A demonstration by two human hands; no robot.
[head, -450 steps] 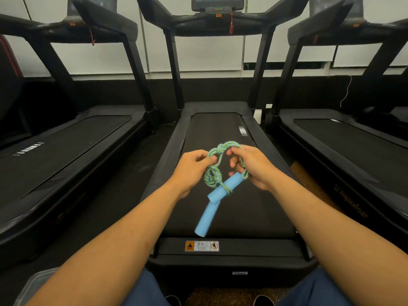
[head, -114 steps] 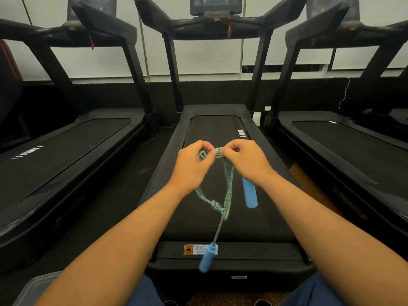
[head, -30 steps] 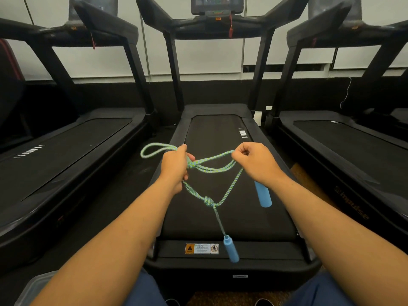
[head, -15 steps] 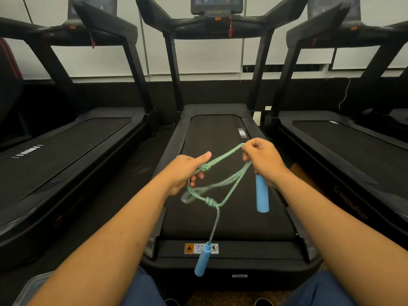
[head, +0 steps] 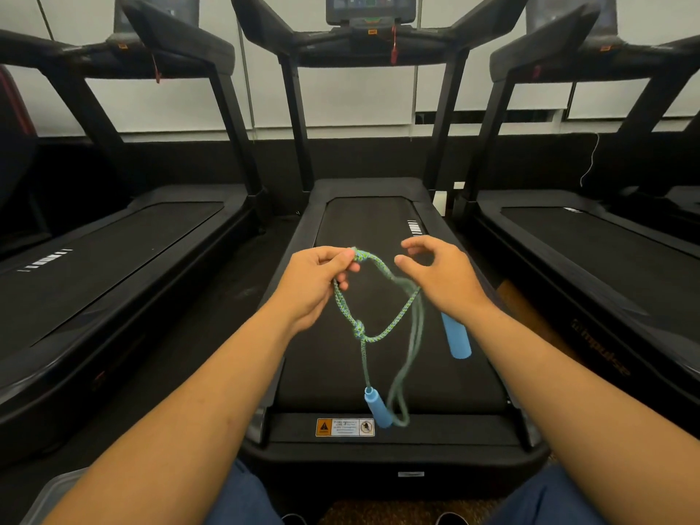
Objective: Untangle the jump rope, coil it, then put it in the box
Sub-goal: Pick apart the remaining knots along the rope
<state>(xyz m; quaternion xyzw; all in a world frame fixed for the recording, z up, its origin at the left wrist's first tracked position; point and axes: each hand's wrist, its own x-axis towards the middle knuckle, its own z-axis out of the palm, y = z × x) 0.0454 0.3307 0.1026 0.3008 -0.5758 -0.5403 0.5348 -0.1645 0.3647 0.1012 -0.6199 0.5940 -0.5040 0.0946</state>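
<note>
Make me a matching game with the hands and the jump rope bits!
Things:
1. left hand
2. right hand
3. knot
4. lower blue handle

States:
A. dangling above the warning sticker
B. open, fingers spread
C. pinching the rope
D. tied partway down the rope

Pairs: 1-C, 2-B, 3-D, 4-A
</note>
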